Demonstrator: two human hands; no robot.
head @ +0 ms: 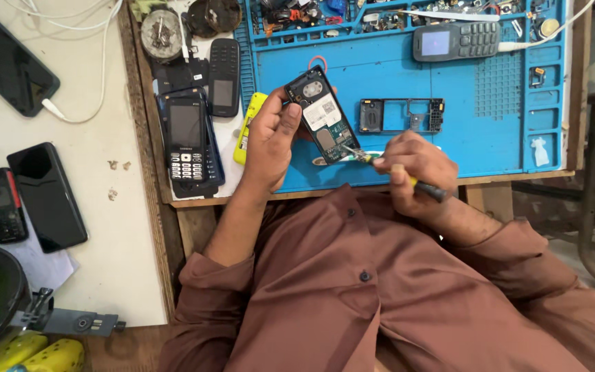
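The fingers of the left hand are clasped around an opened phone, its back cover off and its circuit board showing, held tilted just above a blue work mat. The right hand is clenched around a small screwdriver, whose tip touches the lower end of the phone. Just beyond the phone, a black phone frame lies flat on the mat. A grey keypad phone rests near the mat's far edge, beside trays of small parts. To the left of the mat, a dark keypad phone and a yellow casing sit on the wooden bench. Further left, two black smartphones lie on a pale table. The person wears a brown shirt.
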